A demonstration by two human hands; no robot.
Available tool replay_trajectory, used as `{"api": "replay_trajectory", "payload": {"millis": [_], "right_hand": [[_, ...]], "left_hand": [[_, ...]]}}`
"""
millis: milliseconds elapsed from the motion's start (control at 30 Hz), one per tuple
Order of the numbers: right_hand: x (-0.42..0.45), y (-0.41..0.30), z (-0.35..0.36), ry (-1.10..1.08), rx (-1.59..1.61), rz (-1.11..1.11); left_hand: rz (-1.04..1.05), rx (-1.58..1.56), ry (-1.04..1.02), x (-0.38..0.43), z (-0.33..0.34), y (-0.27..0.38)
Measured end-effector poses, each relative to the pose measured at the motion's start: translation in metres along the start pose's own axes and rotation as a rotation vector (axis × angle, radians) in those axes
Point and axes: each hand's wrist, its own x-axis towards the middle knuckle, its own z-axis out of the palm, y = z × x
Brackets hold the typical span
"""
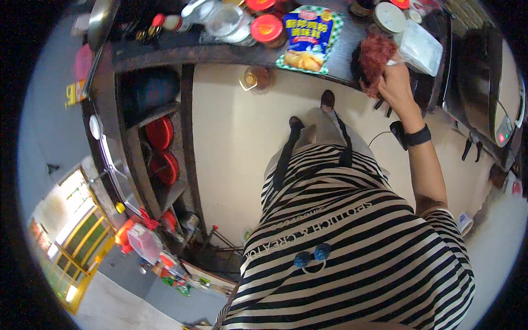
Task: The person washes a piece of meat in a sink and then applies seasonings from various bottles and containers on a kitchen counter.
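My right hand (397,82), with a dark band on its wrist, is over the front edge of the dark countertop (346,49). Its fingers are closed on a shaggy, dark-red bundle (376,57); blur hides what the bundle is made of. Just beyond the knuckles sits a white, translucent plastic box (420,47). A blue food pouch (307,39) with a green checked border lies to the left of the hand, bearing writing and a picture of food. My left hand is out of view.
Red-lidded jars (267,29) and clear containers (227,22) crowd the counter's back. A bottle of brownish liquid (256,78) stands on the floor below. At right is a dark-fronted appliance (474,78) with small lights. Red round items (160,132) fill open shelves at left.
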Motion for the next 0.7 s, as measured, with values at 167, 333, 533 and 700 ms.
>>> {"api": "replay_trajectory", "payload": {"millis": [167,333,533,700], "right_hand": [[-0.016,0.002,0.043,-0.133,-0.397,-0.097],[-0.016,0.021,0.050,-0.193,-0.373,-0.106],[-0.012,0.055,0.061,-0.257,-0.398,-0.122],[-0.016,0.064,0.064,-0.277,-0.493,-0.149]], "left_hand": [[-0.027,-0.182,-0.003,-0.001,-0.001,-0.062],[-0.071,-0.349,-0.016,-0.007,0.002,-0.121],[-0.107,-0.487,-0.038,-0.011,0.009,-0.169],[-0.111,-0.520,-0.070,-0.011,0.007,-0.185]]}}
